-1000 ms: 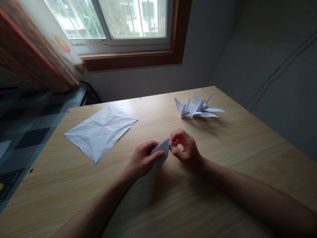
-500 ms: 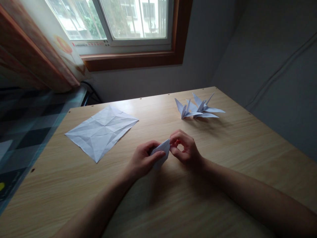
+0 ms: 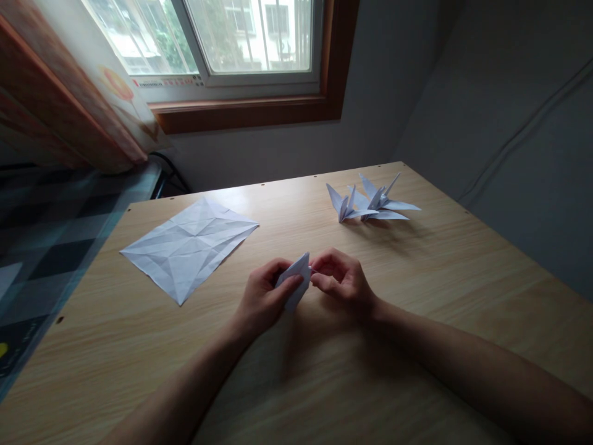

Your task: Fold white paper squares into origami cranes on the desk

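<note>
A small folded white paper piece (image 3: pixel 295 281) is held above the middle of the wooden table (image 3: pixel 417 296). My left hand (image 3: pixel 262 300) grips its left side, thumb on top. My right hand (image 3: pixel 340 279) pinches its right edge between thumb and fingertips. Both hands are closed on the paper and almost touch each other. The lower part of the paper is hidden behind my left fingers.
A creased, unfolded square sheet (image 3: pixel 189 246) lies flat at the table's left. Two finished white paper cranes (image 3: pixel 370 203) stand at the far right. A window (image 3: pixel 222 37) and an orange curtain (image 3: pixel 69 105) are behind; a checkered surface (image 3: pixel 41 241) lies beside the table's left edge.
Both hands have shifted a little to the left with the folded paper. The paper now points more upright and the right hand's fingers have closed in on its edge.
</note>
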The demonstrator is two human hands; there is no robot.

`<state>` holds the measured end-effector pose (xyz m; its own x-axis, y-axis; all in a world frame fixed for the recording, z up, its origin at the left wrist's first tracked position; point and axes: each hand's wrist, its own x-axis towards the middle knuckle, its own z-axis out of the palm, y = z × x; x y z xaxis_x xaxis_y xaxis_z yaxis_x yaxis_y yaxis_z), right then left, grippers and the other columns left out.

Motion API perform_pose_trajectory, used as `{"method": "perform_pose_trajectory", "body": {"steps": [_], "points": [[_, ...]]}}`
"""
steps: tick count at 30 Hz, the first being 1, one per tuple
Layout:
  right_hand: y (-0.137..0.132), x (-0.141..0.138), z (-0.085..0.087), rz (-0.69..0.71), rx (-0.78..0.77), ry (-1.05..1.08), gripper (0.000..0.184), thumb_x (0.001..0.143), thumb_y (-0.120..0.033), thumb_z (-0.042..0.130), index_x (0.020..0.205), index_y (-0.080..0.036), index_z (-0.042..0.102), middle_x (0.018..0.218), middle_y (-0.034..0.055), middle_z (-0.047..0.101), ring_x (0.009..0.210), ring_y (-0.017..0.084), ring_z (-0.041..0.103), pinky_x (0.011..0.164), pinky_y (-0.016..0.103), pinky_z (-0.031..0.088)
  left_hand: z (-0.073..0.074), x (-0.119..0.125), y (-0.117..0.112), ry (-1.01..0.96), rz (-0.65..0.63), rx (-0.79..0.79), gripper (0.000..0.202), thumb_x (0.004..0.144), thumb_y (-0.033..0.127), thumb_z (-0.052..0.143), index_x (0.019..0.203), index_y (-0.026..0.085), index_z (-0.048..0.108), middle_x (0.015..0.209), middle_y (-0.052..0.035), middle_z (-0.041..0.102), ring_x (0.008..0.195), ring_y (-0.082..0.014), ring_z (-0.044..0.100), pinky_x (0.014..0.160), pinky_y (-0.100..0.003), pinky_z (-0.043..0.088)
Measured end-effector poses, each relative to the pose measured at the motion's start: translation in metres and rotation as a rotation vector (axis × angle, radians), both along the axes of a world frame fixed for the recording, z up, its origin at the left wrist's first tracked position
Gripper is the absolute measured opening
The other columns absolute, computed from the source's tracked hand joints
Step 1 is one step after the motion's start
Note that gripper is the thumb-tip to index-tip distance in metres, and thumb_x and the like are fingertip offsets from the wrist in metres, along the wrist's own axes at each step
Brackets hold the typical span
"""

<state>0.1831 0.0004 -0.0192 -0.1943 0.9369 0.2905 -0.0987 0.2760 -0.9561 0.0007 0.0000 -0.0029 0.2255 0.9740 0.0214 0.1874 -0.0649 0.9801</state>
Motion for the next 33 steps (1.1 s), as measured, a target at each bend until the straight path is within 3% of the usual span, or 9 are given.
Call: {"method": "perform_pose_trajectory", "body": {"steps": [7, 13, 24, 30, 33], "points": [[0.0, -0.005, -0.001, -0.034, -0.099, 0.068, 0.023, 0.075, -0.033, 0.076, 0.073, -0.017, 0.059, 0.067, -0.0002, 0.063, 0.06, 0.012, 0.06, 0.057, 0.025, 0.05, 0.001, 0.002, -0.002, 0.009, -0.041, 0.011, 0.025, 0.079, 0.039, 0.068, 0.083, 0.014, 0.066, 0.068, 0.0002, 0.062, 0.057, -0.0107, 0.05, 0.053, -0.021, 0.041], [0.001, -0.007, 0.0, -0.029, -0.122, 0.156, 0.029, 0.072, -0.031, 0.077, 0.087, -0.019, 0.055, 0.065, -0.0038, 0.059, 0.056, 0.01, 0.058, 0.053, 0.023, 0.05, 0.0, 0.002, -0.002, -0.009, -0.049, 0.0, 0.025, 0.078, 0.038, 0.068, 0.084, 0.014, 0.065, 0.068, 0.0005, 0.062, 0.058, -0.0109, 0.051, 0.054, -0.022, 0.041], [0.001, -0.008, 0.001, 0.023, -0.119, 0.191, 0.026, 0.073, -0.024, 0.071, 0.092, -0.021, 0.054, 0.062, -0.0059, 0.057, 0.055, 0.01, 0.055, 0.054, 0.023, 0.048, 0.0, 0.002, -0.002, -0.027, -0.04, -0.022, 0.03, 0.077, 0.043, 0.069, 0.084, 0.014, 0.065, 0.067, 0.0001, 0.061, 0.057, -0.0113, 0.05, 0.052, -0.022, 0.04], [0.002, -0.01, -0.001, 0.039, -0.2, 0.23, 0.057, 0.063, -0.027, 0.082, 0.109, -0.025, 0.05, 0.077, -0.0052, 0.058, 0.063, 0.011, 0.059, 0.056, 0.023, 0.05, 0.0, 0.001, -0.002, -0.001, -0.041, -0.007, 0.031, 0.076, 0.044, 0.07, 0.074, 0.014, 0.062, 0.06, 0.0023, 0.057, 0.054, -0.009, 0.046, 0.05, -0.02, 0.036], [0.002, -0.01, -0.001, 0.085, -0.208, 0.173, 0.038, 0.067, -0.034, 0.081, 0.093, -0.021, 0.057, 0.071, -0.0038, 0.059, 0.063, 0.011, 0.058, 0.057, 0.024, 0.05, -0.001, 0.001, -0.002, 0.029, -0.037, 0.012, 0.033, 0.076, 0.045, 0.071, 0.073, 0.014, 0.061, 0.061, 0.0019, 0.058, 0.054, -0.0091, 0.047, 0.05, -0.02, 0.037]]}}
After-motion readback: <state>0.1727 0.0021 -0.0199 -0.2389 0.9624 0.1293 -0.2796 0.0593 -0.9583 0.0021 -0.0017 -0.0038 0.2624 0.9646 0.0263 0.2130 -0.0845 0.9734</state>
